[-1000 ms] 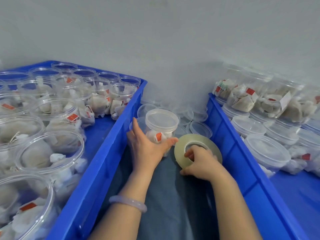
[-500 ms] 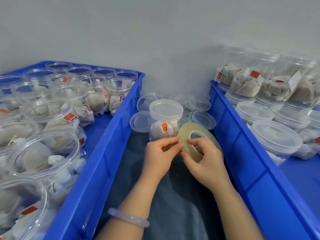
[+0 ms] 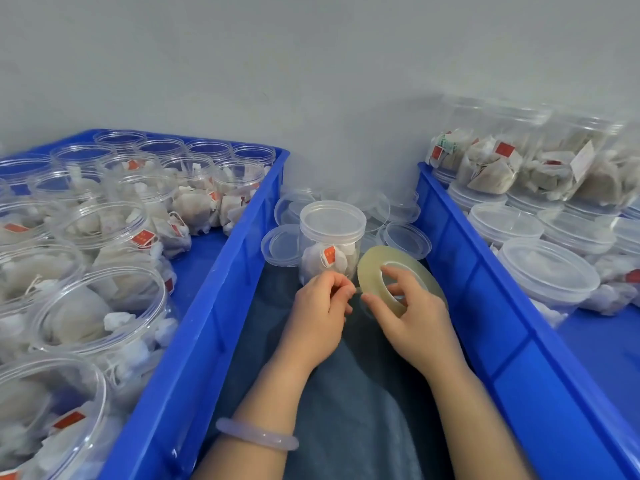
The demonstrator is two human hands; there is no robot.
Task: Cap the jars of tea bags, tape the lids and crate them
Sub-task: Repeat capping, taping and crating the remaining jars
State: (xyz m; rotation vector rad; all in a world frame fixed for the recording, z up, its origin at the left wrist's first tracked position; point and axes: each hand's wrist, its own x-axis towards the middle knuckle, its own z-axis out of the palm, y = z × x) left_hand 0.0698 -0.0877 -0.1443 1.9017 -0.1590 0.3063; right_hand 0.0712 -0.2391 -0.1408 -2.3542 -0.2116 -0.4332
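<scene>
Pinching tape end (image 3: 357, 289): left grip (image 3: 320, 306) | right grip (image 3: 412, 317) holding tape roll (image 3: 369, 271) | red tag (image 3: 329, 254) illegible

Your left forearm (image 3: 266, 386) and right forearm (image 3: 464, 407) fill the bottom centre of the frame, both bare down to the lower edge. One bangle (image 3: 256, 438) circles the left forearm low in the frame: smooth, rounded, translucent pale lilac-white, with a soft gloss. Mid-frame, your left hand (image 3: 317, 317) and right hand (image 3: 412, 320) are bare too.
</scene>
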